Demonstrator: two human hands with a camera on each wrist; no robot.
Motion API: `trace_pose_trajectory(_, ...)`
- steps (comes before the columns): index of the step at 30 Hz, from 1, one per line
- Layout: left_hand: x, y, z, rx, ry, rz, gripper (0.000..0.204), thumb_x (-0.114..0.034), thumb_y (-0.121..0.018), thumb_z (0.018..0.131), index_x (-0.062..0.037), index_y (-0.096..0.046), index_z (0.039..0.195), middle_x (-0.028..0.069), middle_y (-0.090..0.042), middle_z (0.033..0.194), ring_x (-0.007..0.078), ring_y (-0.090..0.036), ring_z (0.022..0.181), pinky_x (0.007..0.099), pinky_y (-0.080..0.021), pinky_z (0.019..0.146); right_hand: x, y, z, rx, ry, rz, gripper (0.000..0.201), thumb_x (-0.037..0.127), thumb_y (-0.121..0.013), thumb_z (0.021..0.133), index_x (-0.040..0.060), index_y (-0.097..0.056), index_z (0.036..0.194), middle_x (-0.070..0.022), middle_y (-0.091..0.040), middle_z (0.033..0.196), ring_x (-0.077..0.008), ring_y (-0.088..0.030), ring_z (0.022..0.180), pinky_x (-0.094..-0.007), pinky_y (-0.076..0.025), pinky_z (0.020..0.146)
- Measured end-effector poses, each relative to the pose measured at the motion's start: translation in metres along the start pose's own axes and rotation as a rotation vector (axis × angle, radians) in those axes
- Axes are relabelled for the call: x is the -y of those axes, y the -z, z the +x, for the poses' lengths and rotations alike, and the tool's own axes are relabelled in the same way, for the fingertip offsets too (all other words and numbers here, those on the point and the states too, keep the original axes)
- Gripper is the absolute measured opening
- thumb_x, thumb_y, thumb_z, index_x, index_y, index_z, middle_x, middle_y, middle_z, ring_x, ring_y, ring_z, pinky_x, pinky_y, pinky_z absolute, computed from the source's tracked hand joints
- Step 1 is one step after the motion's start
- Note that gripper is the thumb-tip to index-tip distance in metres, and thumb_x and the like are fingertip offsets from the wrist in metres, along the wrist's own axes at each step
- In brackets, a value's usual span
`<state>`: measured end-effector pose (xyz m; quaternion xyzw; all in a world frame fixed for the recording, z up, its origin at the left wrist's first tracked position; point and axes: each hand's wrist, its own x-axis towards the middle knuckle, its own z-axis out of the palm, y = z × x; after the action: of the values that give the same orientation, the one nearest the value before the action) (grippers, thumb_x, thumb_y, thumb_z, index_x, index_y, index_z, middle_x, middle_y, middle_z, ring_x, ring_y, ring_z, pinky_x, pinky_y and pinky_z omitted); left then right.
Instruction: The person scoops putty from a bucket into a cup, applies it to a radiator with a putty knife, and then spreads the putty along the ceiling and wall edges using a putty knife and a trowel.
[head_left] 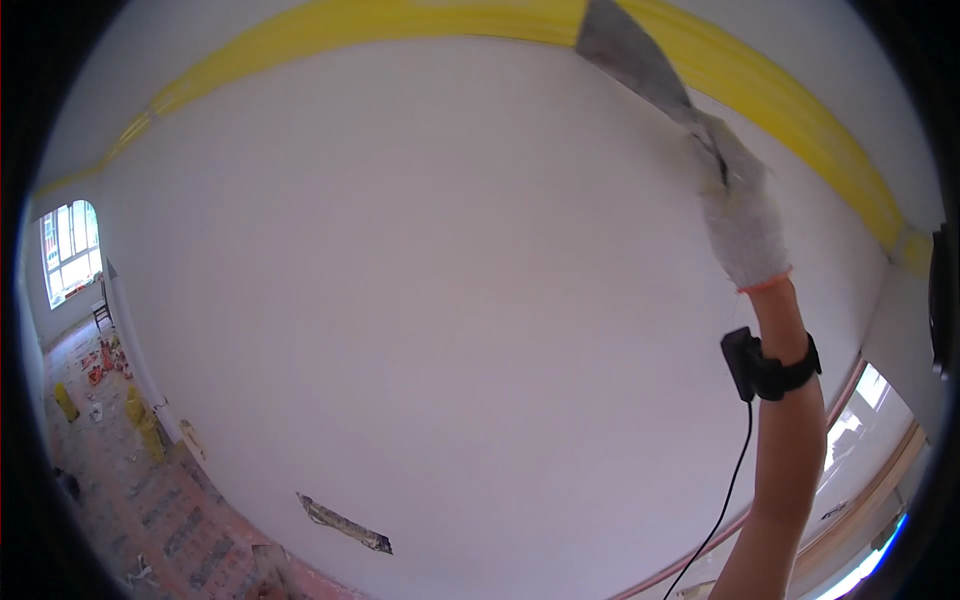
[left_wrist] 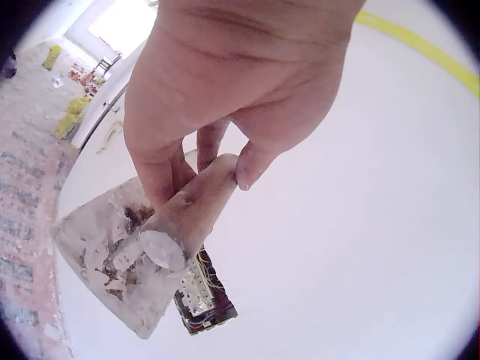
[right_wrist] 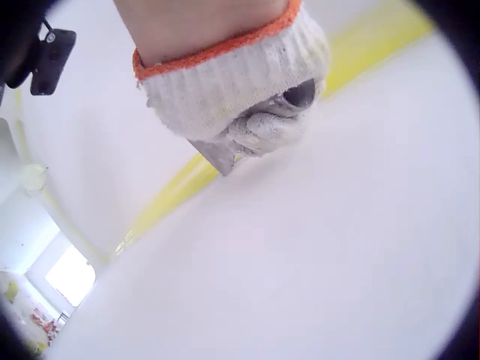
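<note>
Raised at two o'clock in the head view, the right hand (head_left: pixel 742 215) in a white knit glove grips a broad grey steel putty blade (head_left: pixel 630 50), its edge laid on the white wall (head_left: pixel 450 280) below yellow masking tape (head_left: pixel 400 22). Left wrist view: the bare left hand (left_wrist: pixel 225 90) pinches the wooden handle of a plaster-caked trowel (left_wrist: pixel 112 259) at seven o'clock. Right wrist view: gloved fingers (right_wrist: pixel 262 131) curl tight round the grip. Both tools look stiff, light, best held by the handles.
</note>
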<state>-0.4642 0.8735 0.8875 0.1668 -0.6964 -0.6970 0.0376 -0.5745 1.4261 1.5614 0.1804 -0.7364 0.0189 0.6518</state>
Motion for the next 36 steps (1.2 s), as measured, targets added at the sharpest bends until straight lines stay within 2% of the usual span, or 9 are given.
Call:
trace_pose_trajectory(7,-0.028,-0.021,-0.004,0.065,0.016,-0.145,0.017,-0.012,-0.056,0.103,-0.0025,-0.07,0.098,0.0052,-0.065,0.069,0.0127,-0.057,0.049,0.028,-0.045,0.045,-0.009,0.005,-0.012,0.012,-0.117,0.087,0.029,0.022,-0.057,0.101,0.0075,-0.065,0.125,-0.0217,-0.07,0.101,-0.0384,-0.068,0.089,-0.0406,-0.055,0.08)
trace_pose_trajectory(10,-0.044,-0.025,-0.013,0.0,0.087,-0.218,0.02,-0.012,-0.054,0.104,-0.0015,-0.068,0.095,0.006,-0.064,0.066,0.0143,-0.056,0.045,0.0294,-0.047,0.044,-0.016,-0.014,-0.007,-0.103,0.206,-0.132,0.031,0.023,-0.056,0.102,0.0063,-0.064,0.127,-0.0203,-0.07,0.106,-0.0351,-0.068,0.092,-0.0379,-0.054,0.083)
trace_pose_trajectory(17,-0.048,-0.022,-0.017,0.042,-0.029,-0.116,0.02,-0.012,-0.053,0.104,-0.0014,-0.068,0.097,0.0028,-0.061,0.065,0.0124,-0.054,0.048,0.0287,-0.042,0.044,-0.002,-0.022,-0.002,-0.101,0.108,0.127,0.034,0.027,-0.057,0.103,0.0033,-0.063,0.127,-0.0197,-0.071,0.097,-0.0341,-0.069,0.085,-0.037,-0.054,0.079)
trace_pose_trajectory(20,-0.018,-0.012,-0.003,0.032,-0.038,-0.097,0.019,-0.011,-0.053,0.103,-0.0005,-0.068,0.098,0.0044,-0.062,0.065,0.0136,-0.056,0.049,0.0304,-0.046,0.046,0.014,-0.01,0.005,0.117,-0.21,0.022,0.04,0.027,-0.058,0.104,-0.0016,-0.063,0.131,-0.0119,-0.069,0.102,-0.0166,-0.061,0.087,-0.0277,-0.05,0.084)
trace_pose_trajectory(22,-0.021,-0.01,-0.004,0.035,0.004,-0.101,0.019,-0.011,-0.054,0.102,0.0002,-0.068,0.098,0.0054,-0.063,0.066,0.0146,-0.056,0.049,0.0315,-0.048,0.047,0.007,-0.026,0.008,-0.046,0.012,0.038,0.035,0.028,-0.057,0.103,0.0019,-0.064,0.126,-0.0203,-0.07,0.094,-0.0333,-0.066,0.077,-0.0363,-0.054,0.076)
trace_pose_trajectory(25,-0.046,-0.019,-0.015,-0.005,0.039,-0.104,0.019,-0.012,-0.054,0.102,0.0005,-0.068,0.098,0.0056,-0.062,0.065,0.0145,-0.056,0.048,0.0309,-0.047,0.047,0.004,-0.029,0.007,-0.007,0.088,0.05,0.035,0.028,-0.056,0.104,0.0018,-0.063,0.126,-0.0207,-0.07,0.097,-0.0332,-0.066,0.078,-0.0353,-0.054,0.077)
trace_pose_trajectory(29,-0.082,-0.029,-0.024,-0.04,0.085,-0.12,0.021,-0.013,-0.054,0.102,0.001,-0.068,0.096,0.0058,-0.061,0.064,0.0144,-0.055,0.048,0.0303,-0.046,0.047,-0.01,-0.017,0.016,0.14,-0.161,0.047,0.033,0.026,-0.054,0.104,0.0025,-0.064,0.126,-0.0205,-0.071,0.1,-0.0368,-0.067,0.083,-0.0361,-0.054,0.08)
trace_pose_trajectory(31,-0.081,-0.029,-0.024,-0.045,0.103,-0.124,0.021,-0.013,-0.054,0.102,0.0011,-0.068,0.096,0.0059,-0.061,0.064,0.0144,-0.055,0.048,0.0301,-0.046,0.047,-0.032,-0.046,0.025,-0.203,0.472,-0.159,0.032,0.025,-0.054,0.104,0.003,-0.064,0.125,-0.0207,-0.071,0.102,-0.0377,-0.068,0.086,-0.0361,-0.054,0.081)
trace_pose_trajectory(36,-0.1,-0.036,-0.037,0.054,-0.025,-0.255,0.025,-0.01,-0.05,0.102,0.001,-0.067,0.088,0.0073,-0.061,0.061,0.0145,-0.054,0.046,0.0307,-0.048,0.049,0.0,-0.038,0.027,-0.006,0.21,0.051,0.03,0.023,-0.055,0.103,0.0035,-0.065,0.124,-0.02,-0.071,0.102,-0.0353,-0.068,0.087,-0.0372,-0.054,0.082)
